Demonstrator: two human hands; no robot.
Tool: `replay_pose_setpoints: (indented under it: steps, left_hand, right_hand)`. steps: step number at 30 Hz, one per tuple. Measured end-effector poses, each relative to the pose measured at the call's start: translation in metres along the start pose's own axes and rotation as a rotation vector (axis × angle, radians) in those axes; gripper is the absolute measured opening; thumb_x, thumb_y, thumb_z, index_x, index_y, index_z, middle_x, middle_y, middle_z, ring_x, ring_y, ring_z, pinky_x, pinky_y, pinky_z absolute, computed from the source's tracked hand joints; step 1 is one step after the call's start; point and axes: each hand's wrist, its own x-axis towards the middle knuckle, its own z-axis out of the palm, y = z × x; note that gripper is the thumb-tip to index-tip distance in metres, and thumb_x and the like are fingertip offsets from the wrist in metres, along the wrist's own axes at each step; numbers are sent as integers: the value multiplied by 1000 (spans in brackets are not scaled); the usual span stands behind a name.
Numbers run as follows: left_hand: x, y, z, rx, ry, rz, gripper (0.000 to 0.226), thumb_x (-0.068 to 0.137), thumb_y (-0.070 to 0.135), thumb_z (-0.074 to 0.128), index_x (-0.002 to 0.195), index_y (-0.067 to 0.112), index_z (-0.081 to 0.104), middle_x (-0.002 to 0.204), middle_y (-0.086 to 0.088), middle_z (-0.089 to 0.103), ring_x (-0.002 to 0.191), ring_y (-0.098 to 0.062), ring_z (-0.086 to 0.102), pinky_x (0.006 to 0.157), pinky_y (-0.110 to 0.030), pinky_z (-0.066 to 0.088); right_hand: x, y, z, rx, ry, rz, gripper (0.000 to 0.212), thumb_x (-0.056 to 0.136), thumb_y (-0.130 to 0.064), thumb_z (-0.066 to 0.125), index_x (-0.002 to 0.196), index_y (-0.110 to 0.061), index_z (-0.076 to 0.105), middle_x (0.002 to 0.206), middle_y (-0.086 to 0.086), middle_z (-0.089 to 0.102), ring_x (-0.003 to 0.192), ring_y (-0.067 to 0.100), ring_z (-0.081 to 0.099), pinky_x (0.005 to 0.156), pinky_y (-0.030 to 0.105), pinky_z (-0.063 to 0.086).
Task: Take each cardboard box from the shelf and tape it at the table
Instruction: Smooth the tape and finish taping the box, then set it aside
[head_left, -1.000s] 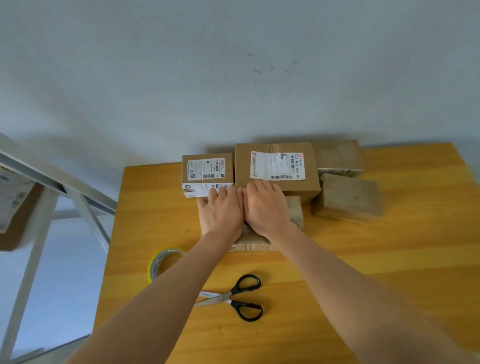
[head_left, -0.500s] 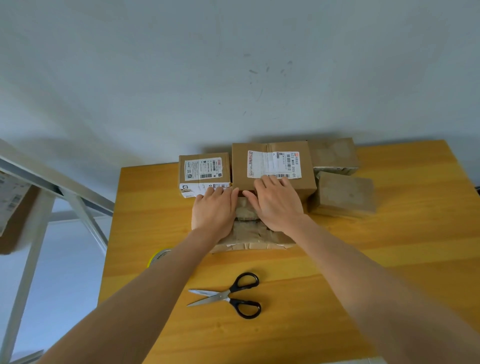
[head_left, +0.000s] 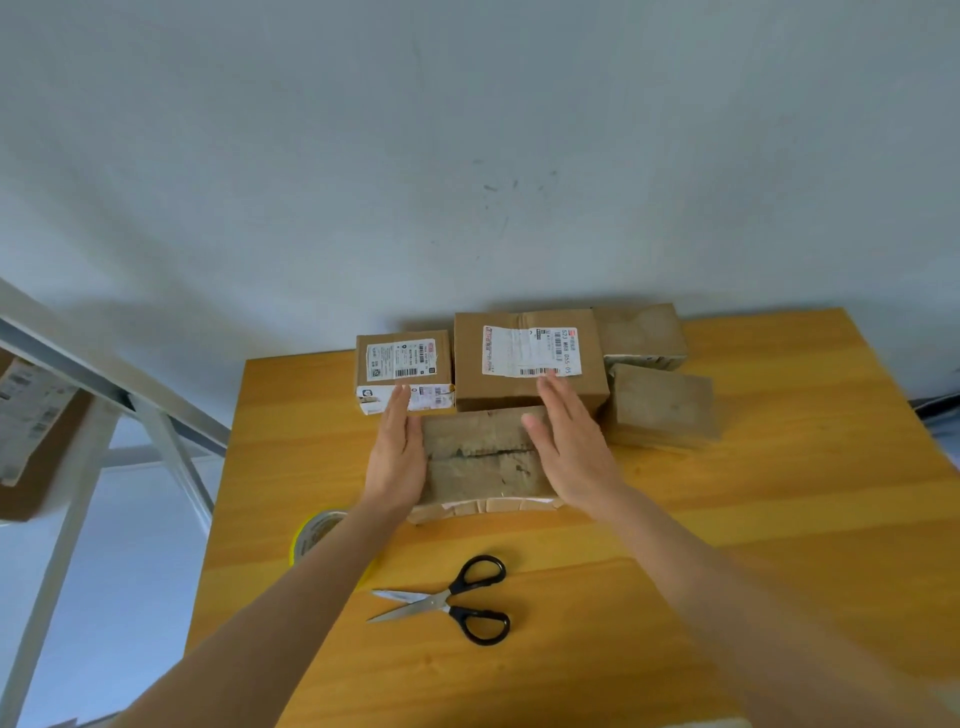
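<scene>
Head view: worn brown cardboard box (head_left: 480, 457) lying flat mid-counter, on yellow wooden counter (head_left: 779, 519). Left hand (head_left: 397, 457) against its 9 o'clock side, right hand (head_left: 571, 447) against its 3 o'clock edge; fingers (head_left: 400, 410) of both straight and pressed together, curled round nothing. Touching at 12 o'clock, large brown cardboard box with white shipping label (head_left: 527, 358); at 11 o'clock, small labelled cardboard box (head_left: 402, 369). At 1 and 2 o'clock, two plain brown boxes (head_left: 665, 402). At 6 o'clock, well apart, black-handled scissors (head_left: 447, 603), blades slightly parted. At 7 o'clock, yellow-cored tape roll (head_left: 317, 535), half hidden by left forearm. Far off at 9 o'clock, grey metal shelf (head_left: 104, 384).
</scene>
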Motion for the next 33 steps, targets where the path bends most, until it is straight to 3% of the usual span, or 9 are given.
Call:
replay_pose_setpoints:
  steps: [2,4,10,12,14,17,19,25,33]
  left_hand:
    - [3,-9,-2,-111,-18,-38,48,106,28,23,153,34,14,159,10,17,145,-13,19,119,-36,19]
    - [6,-15,-3,-241,-34,-123,48,106,33,23,153,37,13,158,8,20,144,-15,22,118,-40,23]
    - [4,-21,3,-288,-67,-170,52,103,46,19,153,37,9,159,9,16,145,-14,19,115,-31,21]
    - [2,-20,2,-123,30,-61,52,103,44,22,153,34,10,160,8,12,146,-14,13,117,-32,15]
    - [-7,-22,0,164,155,182,47,105,38,22,151,25,24,159,6,16,147,-11,8,120,-34,9]
    - [-22,-29,2,570,15,627,53,105,40,15,144,14,39,152,2,31,146,-15,18,120,-37,12]
    - [-24,-38,3,798,-105,760,57,105,41,11,145,11,37,152,-4,35,145,-19,23,116,-44,18]
    - [-24,-41,5,994,-153,743,63,104,46,9,148,8,33,154,-6,31,145,-22,23,114,-45,20]
    - [-14,-44,-7,1073,-245,765,71,101,55,10,148,6,32,154,-8,31,143,-23,26,115,-39,18]
  right_hand:
    - [-2,1,8,127,-38,20,63,104,-45,22,156,-17,1,162,-10,-14,148,7,-13,122,33,1]
    - [-2,3,14,186,5,37,63,104,-44,22,156,-17,1,162,-11,-15,148,7,-15,122,32,0]
    - [0,4,18,17,9,26,66,102,-48,19,155,-16,-6,160,-8,-22,146,12,-22,121,33,-5]
    - [0,4,15,-192,0,17,67,100,-54,6,153,-17,-10,159,-3,-24,146,15,-23,121,37,-8]
    - [-6,0,14,-367,83,-130,65,101,-53,3,154,-15,1,162,2,-9,150,19,-10,122,42,-3]
    - [-16,-5,26,-439,69,-432,62,103,-51,20,150,-12,27,159,4,21,148,20,18,120,45,22]
    - [-20,-5,33,-468,2,-467,65,102,-55,19,151,-13,26,158,2,21,148,16,16,120,40,21]
    - [-21,-6,31,-508,-43,-452,76,98,-66,9,152,-14,24,160,-1,17,149,15,12,119,35,8]
    - [-19,14,24,-609,-51,-486,72,97,-57,23,154,-12,23,160,2,18,148,16,16,119,37,16]
